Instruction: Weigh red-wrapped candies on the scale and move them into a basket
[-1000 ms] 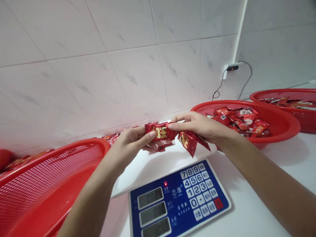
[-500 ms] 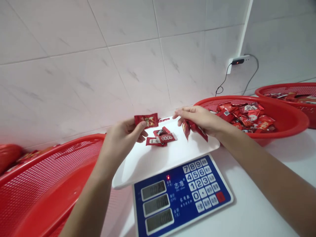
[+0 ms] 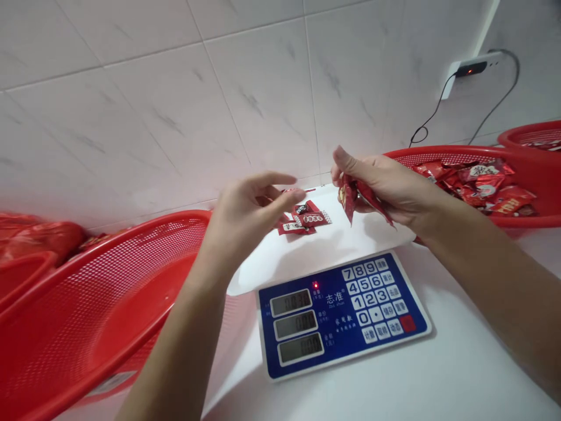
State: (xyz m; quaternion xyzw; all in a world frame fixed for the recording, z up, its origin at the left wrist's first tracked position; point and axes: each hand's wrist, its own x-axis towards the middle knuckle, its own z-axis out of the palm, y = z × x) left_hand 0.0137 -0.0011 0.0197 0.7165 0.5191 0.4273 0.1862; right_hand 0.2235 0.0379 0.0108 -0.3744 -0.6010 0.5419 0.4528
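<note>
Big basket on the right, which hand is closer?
Right. The right hand, holding red packets, is just left of the basket; the left hand is farther left, near the tray.

One scale (image 3: 331, 283), three displays (image 3: 295, 324)

Red packets (image 3: 349, 203), blue scale panel (image 3: 344, 318)

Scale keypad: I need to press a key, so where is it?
In the head view, the keypad is right of the displays, just below the white tray.
</note>
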